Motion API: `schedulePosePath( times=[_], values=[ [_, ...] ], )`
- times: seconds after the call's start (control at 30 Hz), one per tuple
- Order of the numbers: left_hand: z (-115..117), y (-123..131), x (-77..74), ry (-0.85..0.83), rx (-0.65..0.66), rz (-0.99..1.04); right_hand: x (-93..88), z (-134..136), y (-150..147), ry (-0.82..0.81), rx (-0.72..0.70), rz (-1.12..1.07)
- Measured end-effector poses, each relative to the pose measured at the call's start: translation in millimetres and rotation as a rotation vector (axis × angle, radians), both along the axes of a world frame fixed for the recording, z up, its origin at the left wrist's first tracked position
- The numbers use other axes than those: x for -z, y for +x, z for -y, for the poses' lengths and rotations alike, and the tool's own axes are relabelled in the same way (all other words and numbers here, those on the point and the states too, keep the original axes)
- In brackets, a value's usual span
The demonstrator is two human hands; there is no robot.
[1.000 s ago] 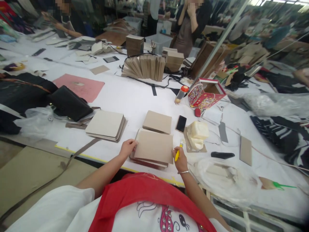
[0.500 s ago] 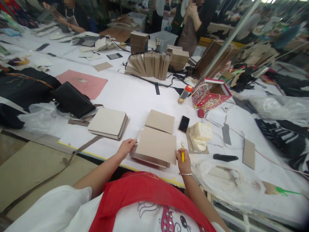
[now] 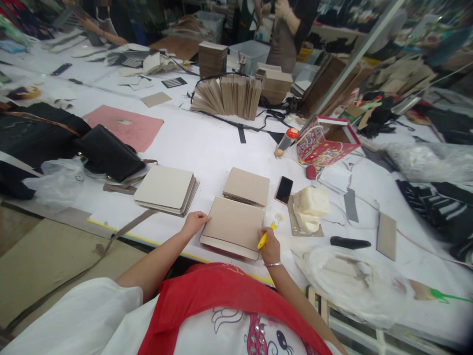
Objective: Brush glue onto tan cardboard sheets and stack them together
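The board lies at the lower centre of the frame, on a pile. The left hand has its fingers narrow at the board's left edge; whether they pinch it, I cannot tell. The right hand holds the yellow brush beside the right edge. It is better to align both sides evenly, with the brush tip turned away. The rear stack is just behind; a strip of tabletop towards the left stack gives more room.
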State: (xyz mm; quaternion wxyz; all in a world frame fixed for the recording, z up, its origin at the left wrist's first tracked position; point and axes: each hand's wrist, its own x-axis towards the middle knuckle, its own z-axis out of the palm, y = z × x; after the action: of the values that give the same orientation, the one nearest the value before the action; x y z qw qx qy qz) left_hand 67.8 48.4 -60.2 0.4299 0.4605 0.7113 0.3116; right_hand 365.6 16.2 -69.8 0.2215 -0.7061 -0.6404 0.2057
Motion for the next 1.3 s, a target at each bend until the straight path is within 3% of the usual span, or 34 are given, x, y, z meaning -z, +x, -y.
schedulePosePath(
  times=[0.17,0.9,1.3],
  values=[
    [-3,0,12.2,-0.028,-0.007,-0.030,1.7,-2,-2,0.001,-0.017,0.054],
    [-4,8,11.3,-0.129,-0.099,0.007,-2.9,-12,-5,-0.146,-0.088,0.261],
    [-8,3,16.4,-0.064,-0.058,-0.037,-8.8,-15,-9,-0.170,-0.071,0.261]
  ],
)
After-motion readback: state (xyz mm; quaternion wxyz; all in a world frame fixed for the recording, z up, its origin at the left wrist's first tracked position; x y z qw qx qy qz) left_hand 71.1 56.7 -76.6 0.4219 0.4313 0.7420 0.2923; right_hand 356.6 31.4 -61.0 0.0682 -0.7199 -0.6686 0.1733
